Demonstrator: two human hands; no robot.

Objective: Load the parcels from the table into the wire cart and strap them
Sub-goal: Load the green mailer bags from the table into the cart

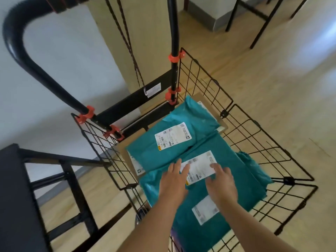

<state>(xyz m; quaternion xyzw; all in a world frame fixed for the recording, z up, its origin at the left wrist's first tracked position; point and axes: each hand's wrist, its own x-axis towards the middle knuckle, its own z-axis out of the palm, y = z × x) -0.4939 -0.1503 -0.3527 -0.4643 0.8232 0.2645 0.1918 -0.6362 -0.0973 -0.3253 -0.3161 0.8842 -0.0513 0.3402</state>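
I look straight down into the black wire cart (254, 128). Teal plastic mailer parcels with white labels lie stacked inside it: one at the back (181, 124), one across the middle (231, 166) and one nearest me (192, 226). A brown cardboard box (131, 160) lies under them. My left hand (174, 180) and my right hand (221, 184) lie flat, fingers straight, on the middle parcel, either side of its label. A dark braided strap cord (131, 51) hangs from the cart's handle down to the back of the cart.
The cart's black handle (21, 51) with orange clamps rises at the upper left. A black table frame (18, 197) stands at the left edge. More black furniture legs (261, 24) stand on the pale wood floor at the top right.
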